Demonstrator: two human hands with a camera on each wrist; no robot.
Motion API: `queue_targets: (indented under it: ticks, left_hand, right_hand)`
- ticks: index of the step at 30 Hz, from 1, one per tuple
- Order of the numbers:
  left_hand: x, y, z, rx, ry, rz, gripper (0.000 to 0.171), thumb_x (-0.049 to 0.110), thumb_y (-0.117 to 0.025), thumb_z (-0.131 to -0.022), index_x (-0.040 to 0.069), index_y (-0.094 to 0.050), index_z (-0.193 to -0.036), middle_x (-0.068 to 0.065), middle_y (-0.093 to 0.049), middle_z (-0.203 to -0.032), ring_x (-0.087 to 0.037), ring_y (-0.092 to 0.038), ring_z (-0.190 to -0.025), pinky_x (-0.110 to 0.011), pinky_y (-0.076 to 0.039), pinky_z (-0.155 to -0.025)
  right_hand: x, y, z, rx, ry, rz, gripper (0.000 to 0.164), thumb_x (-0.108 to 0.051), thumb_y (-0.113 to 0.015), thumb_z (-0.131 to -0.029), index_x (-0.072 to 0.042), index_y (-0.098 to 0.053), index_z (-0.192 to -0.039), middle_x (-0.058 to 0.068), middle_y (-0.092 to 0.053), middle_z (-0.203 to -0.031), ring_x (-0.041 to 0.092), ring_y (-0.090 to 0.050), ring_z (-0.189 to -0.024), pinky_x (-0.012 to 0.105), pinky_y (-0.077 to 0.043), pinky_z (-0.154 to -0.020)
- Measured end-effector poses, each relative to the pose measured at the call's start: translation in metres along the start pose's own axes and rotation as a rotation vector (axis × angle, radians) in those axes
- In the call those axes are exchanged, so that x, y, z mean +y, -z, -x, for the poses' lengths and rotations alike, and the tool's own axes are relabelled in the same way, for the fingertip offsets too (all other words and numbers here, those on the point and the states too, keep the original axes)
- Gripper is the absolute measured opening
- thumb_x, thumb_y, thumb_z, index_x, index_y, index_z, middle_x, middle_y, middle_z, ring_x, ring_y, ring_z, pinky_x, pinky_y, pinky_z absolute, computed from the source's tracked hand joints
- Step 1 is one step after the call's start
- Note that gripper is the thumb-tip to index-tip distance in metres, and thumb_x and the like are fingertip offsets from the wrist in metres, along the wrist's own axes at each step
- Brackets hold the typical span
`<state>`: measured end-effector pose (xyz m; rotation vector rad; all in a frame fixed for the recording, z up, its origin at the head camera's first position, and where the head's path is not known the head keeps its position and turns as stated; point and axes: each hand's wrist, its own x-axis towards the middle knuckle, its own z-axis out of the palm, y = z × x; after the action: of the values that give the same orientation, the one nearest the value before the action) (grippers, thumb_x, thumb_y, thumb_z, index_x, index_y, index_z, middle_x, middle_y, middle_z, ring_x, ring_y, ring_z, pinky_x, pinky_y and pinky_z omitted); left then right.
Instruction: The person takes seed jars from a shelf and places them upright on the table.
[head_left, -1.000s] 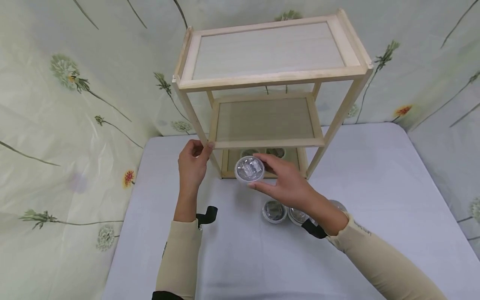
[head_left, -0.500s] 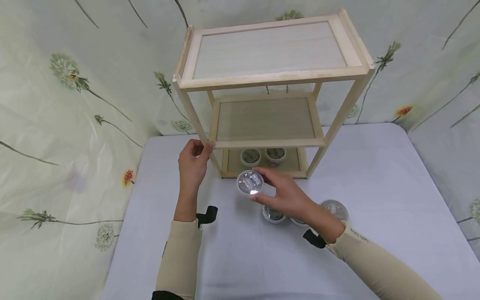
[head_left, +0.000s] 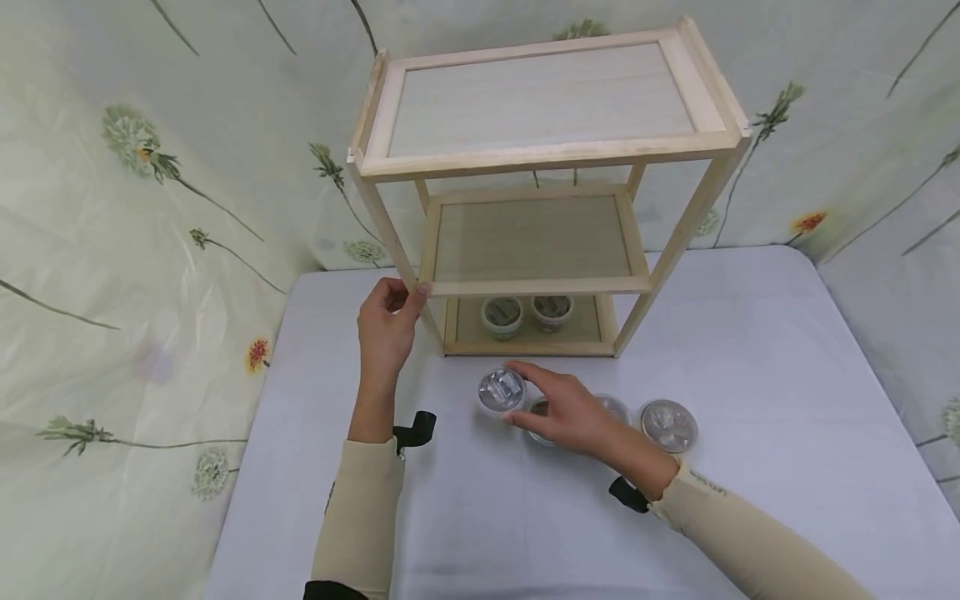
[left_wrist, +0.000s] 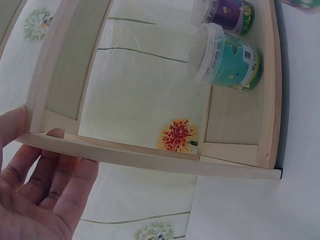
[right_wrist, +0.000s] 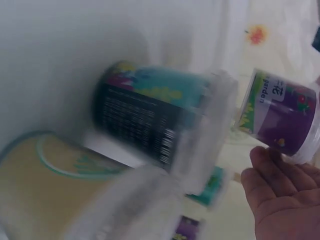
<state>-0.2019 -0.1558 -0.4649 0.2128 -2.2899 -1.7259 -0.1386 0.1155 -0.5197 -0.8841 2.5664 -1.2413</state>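
Fingers of the right hand (head_left: pixel 566 412) spread to cup width, gripping the purple-labelled cup (head_left: pixel 501 390), mid-frame in head view.
Held cup sits just below the wooden rack (head_left: pixel 547 158) in frame; can't tell if its base touches the table (head_left: pixel 757 358). Left hand (head_left: pixel 386 333), left of centre, pinches the rack's left upright by the middle shelf (head_left: pixel 532 237). Two shelved cups (head_left: pixel 502 315) on the bottom shelf; three loose cups (head_left: pixel 669 427) on the table, lower right of the held one, two partly hidden by the right hand.
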Motion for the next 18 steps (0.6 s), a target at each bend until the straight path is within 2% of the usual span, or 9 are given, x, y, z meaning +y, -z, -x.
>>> queue_targets:
  ticks: [4,10,18]
  left_hand:
    - [0.000,0.000,0.001,0.002,-0.002,-0.005,0.024,0.025,-0.074,-0.100,0.004,-0.068,-0.108,-0.009,-0.072,-0.107,-0.019,-0.068,-0.100,-0.035,-0.055,-0.082]
    - [0.001,0.000,0.001,-0.003,0.000,-0.003,0.024,0.026,-0.074,-0.100,0.004,-0.068,-0.109,-0.009,-0.072,-0.108,-0.019,-0.068,-0.100,-0.034,-0.055,-0.082]
    - [0.001,0.001,0.001,0.000,-0.003,0.000,0.023,0.025,-0.074,-0.099,0.005,-0.068,-0.108,-0.008,-0.072,-0.107,-0.019,-0.068,-0.100,-0.035,-0.054,-0.081]
  right_hand:
    - [0.005,-0.008,0.003,-0.032,-0.003,0.048,0.072,-0.034,-0.083,-0.092,-0.008,-0.051,-0.152,0.013,-0.062,-0.144,0.031,-0.062,-0.128,0.051,-0.050,-0.104]
    - [0.011,-0.018,0.007,-0.056,0.005,0.132,0.071,-0.039,-0.081,-0.093,-0.010,-0.053,-0.151,0.015,-0.059,-0.148,0.045,-0.051,-0.138,0.059,-0.045,-0.108]
    - [0.018,-0.029,0.009,-0.085,0.060,0.247,0.074,-0.041,-0.081,-0.092,-0.004,-0.053,-0.149,0.018,-0.056,-0.150,0.048,-0.046,-0.141,0.055,-0.039,-0.114]
